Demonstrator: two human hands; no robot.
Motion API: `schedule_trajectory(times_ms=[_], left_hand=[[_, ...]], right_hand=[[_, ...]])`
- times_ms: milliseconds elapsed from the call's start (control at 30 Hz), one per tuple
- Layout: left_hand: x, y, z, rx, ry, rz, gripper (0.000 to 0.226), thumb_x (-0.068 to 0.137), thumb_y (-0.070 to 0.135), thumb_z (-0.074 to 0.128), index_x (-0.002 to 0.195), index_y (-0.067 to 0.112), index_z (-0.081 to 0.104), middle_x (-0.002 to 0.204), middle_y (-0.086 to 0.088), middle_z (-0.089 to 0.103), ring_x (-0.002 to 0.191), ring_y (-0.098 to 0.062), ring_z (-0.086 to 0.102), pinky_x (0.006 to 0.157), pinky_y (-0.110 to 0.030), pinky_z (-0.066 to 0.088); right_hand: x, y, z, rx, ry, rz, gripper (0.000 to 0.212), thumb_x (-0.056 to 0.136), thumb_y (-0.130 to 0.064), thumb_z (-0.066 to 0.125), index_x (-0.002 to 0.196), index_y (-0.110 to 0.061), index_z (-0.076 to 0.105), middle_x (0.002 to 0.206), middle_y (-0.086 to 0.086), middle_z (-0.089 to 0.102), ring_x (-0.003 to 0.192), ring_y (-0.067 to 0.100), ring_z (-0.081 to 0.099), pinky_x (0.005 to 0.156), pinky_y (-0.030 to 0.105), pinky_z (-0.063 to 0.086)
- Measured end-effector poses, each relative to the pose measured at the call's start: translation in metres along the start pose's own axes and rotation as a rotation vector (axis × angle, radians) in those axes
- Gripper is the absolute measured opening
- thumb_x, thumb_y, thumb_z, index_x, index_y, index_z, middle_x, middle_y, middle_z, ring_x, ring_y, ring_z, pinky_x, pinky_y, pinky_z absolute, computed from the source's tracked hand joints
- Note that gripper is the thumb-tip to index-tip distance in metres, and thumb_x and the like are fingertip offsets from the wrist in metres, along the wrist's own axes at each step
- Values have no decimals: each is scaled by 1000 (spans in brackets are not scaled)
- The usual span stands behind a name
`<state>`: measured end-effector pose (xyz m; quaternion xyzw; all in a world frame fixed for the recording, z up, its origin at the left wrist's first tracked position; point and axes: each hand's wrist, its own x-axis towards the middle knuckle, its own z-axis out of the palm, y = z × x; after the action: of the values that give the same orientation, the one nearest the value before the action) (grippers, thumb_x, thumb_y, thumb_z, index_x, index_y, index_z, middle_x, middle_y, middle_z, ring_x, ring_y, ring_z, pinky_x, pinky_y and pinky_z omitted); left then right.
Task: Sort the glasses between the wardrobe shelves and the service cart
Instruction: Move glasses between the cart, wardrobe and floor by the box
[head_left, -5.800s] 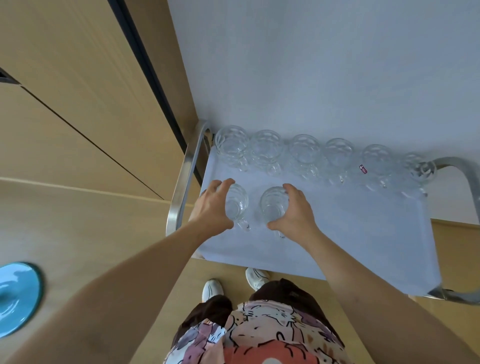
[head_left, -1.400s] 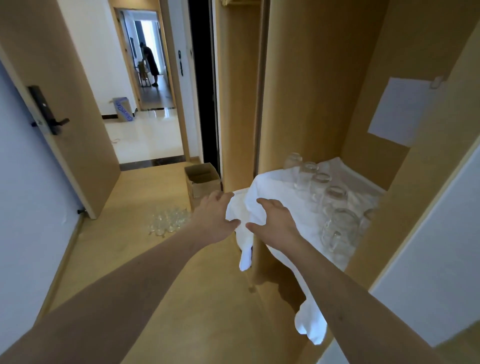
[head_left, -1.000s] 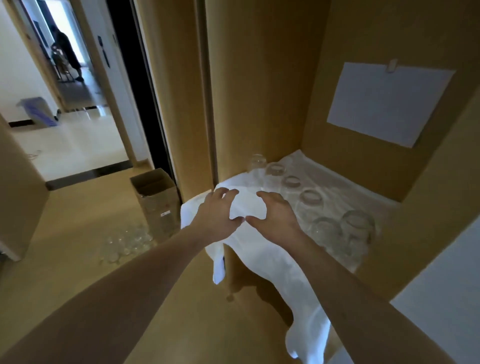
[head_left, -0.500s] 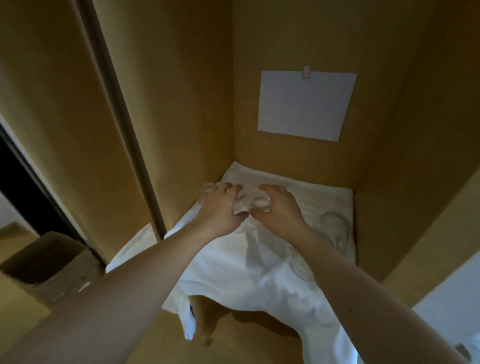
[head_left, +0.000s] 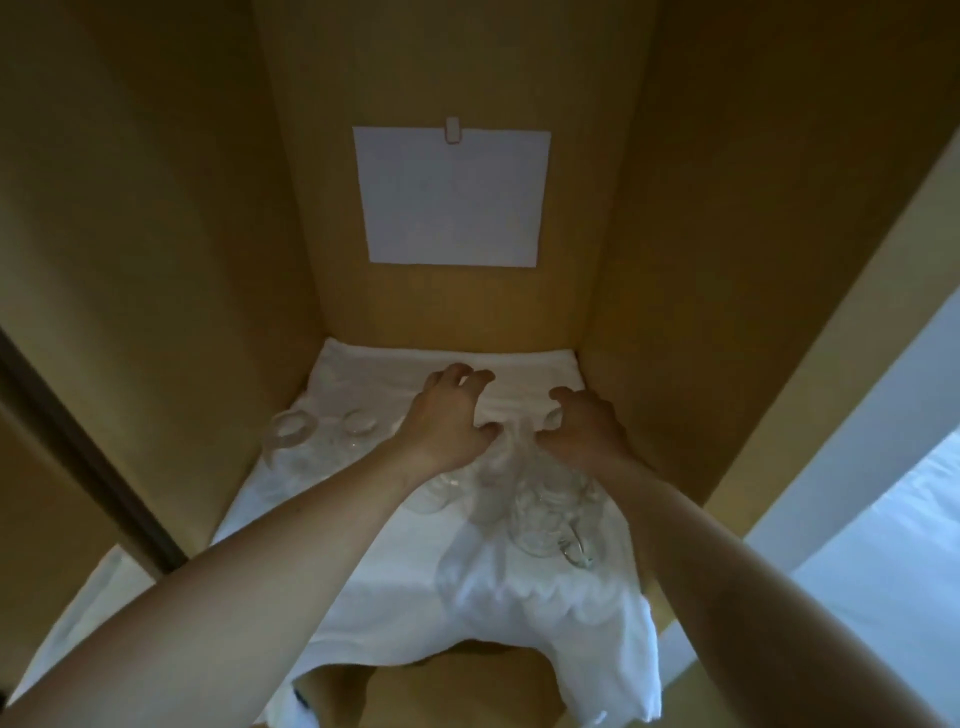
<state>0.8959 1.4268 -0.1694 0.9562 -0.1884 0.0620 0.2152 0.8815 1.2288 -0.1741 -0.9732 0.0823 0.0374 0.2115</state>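
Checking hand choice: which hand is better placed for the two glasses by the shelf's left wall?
Left. The left hand sits nearer those two glasses; the right hand is toward the right wall, beyond the left hand.

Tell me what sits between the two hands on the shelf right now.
In the head view, a clear glass stands on the white cloth between the left hand and right hand; more glasses crowd just below it.
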Motion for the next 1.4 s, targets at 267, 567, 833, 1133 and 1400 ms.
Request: schedule_trajectory(times_ms=[267,567,833,1133,1400], left_hand=[[24,6,17,5,-59,41,69,90,40,70,151,21,42,153,-10,40,140,-33,34,111,-44,37],[39,-25,3,30,-60,0,60,95,40,64,149,20,45,150,-9,45,138,-32,38,112,-46,37],[36,-64,-33,100,-31,-121,59,94,39,64,147,18,48,148,-10,50,135,-32,45,109,-47,42],[-1,-123,-99,30,-286,-581,66,80,19,63,143,30,47,136,-5,55,103,-20,59,78,-29,53],[-18,-149,-73,203,-577,-575,97,68,16,92,148,27,38,130,-7,48,113,-30,55,89,-39,57]], right_hand=[[28,8,19,-89,-137,121,78,87,-32,71,153,-27,29,146,16,32,131,40,44,95,39,50],[49,1,13,-94,-92,80,66,70,-17,85,128,-18,52,129,15,50,113,32,57,82,34,56],[73,-57,-12,138,227,-206,76,71,-17,86,136,-24,49,128,14,42,112,36,54,89,36,53],[91,-125,9,682,320,-273,93,55,-32,96,134,-31,48,124,-1,36,103,15,50,83,21,43],[96,-156,44,796,185,-333,94,53,-37,98,137,-28,55,130,0,44,106,14,56,85,16,48]])
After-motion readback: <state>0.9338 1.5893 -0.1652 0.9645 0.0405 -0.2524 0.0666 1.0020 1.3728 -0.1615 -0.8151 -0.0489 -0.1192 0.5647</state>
